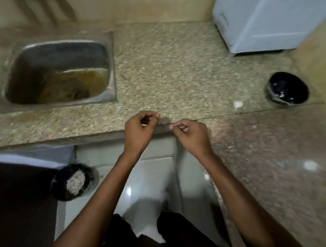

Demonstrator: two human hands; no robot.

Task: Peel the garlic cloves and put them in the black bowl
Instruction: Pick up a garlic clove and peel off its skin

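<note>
Head view. Left hand point(140, 130) and right hand point(191, 134) hover over the front edge of the counter point(166, 71), fingers curled, thumb against fingertips; whether either pinches anything cannot be told. Black bowl point(286, 89) stands on the counter far right of the hands, a garlic clove point(238, 104) just left of it. Sink point(58, 71) lies left of the hands. No writing is legible.

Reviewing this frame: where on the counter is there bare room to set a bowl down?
The counter is bare between the sink and the white appliance. It is tighter at right, where a garlic clove lies beside the black bowl.
</note>
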